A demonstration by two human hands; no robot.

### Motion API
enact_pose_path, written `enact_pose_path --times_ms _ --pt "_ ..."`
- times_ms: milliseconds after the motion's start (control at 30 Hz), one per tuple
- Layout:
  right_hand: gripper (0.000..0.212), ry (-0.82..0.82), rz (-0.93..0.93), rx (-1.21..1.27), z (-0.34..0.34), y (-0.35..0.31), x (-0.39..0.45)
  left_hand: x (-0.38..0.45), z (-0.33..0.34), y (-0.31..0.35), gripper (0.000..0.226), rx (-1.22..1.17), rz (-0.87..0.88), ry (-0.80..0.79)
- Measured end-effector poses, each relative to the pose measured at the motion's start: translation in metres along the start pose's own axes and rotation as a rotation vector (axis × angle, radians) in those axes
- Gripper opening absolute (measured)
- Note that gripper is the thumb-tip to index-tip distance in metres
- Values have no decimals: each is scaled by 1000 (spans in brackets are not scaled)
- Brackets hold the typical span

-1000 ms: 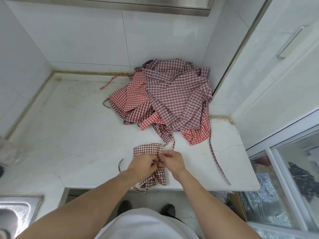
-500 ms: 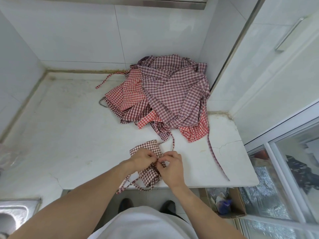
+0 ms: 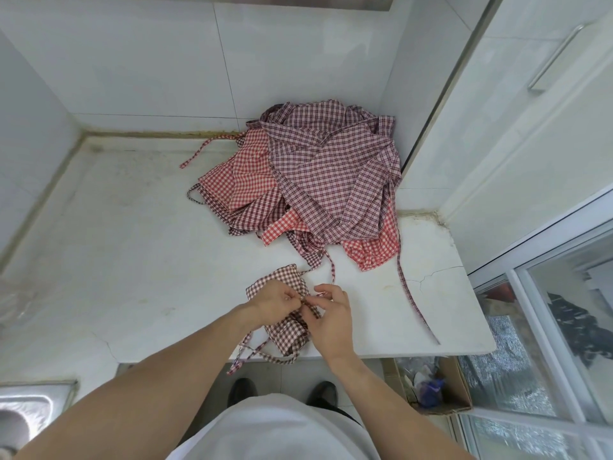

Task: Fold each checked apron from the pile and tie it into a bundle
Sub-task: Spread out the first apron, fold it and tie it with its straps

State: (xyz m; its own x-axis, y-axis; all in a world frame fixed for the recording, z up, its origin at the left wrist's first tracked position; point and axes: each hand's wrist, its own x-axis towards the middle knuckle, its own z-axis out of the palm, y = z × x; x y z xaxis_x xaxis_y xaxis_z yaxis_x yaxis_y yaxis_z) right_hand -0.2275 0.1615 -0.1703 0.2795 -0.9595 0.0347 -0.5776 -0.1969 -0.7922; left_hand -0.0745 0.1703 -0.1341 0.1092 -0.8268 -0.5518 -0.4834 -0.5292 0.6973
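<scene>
A small folded brown-and-white checked apron (image 3: 288, 334) lies at the front edge of the white counter (image 3: 139, 260). My left hand (image 3: 273, 298) pinches its thin strap over the middle of the fold. My right hand (image 3: 330, 318) pinches the strap just to the right, fingertips nearly touching the left hand's. Loose strap ends (image 3: 255, 355) hang off the counter's front edge. Behind lies the pile of checked aprons (image 3: 318, 180), red and purple-brown, crumpled against the back right corner.
A long strap (image 3: 411, 293) from the pile trails toward the counter's right front corner. A steel sink (image 3: 30, 403) is at lower left. A cardboard box (image 3: 434, 383) sits on the floor at right, beside a glass door. Tiled walls enclose the counter.
Both hands stayed together over the folded apron, working the strap. The strap ends now hang lower off the counter edge, and the bundle has turned slightly.
</scene>
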Motion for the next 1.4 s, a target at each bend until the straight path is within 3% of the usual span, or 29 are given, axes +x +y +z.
enact_pose_path --times_ms 100,300,500,800,900,1133,1400 --pt "18 -19 -14 -21 0 -2 3 0 0 1 14 -7 -21 3" --pt "20 118 -128 -141 -1 1 2 -3 1 7 18 -123 -147 47" --pt "14 41 -174 -209 0 7 4 -3 2 11 19 -129 -180 41" --pt "2 -65 -160 -109 -4 9 7 -1 -3 9 13 -14 -86 -4" --pt "7 -135 -177 -128 -6 7 10 -1 -4 8 10 14 -27 -1" --pt "10 -307 -95 -127 -15 9 14 6 -13 -6 16 208 -38 111" --pt "9 -385 -37 -216 -16 3 20 8 -11 -11 19 302 -107 195"
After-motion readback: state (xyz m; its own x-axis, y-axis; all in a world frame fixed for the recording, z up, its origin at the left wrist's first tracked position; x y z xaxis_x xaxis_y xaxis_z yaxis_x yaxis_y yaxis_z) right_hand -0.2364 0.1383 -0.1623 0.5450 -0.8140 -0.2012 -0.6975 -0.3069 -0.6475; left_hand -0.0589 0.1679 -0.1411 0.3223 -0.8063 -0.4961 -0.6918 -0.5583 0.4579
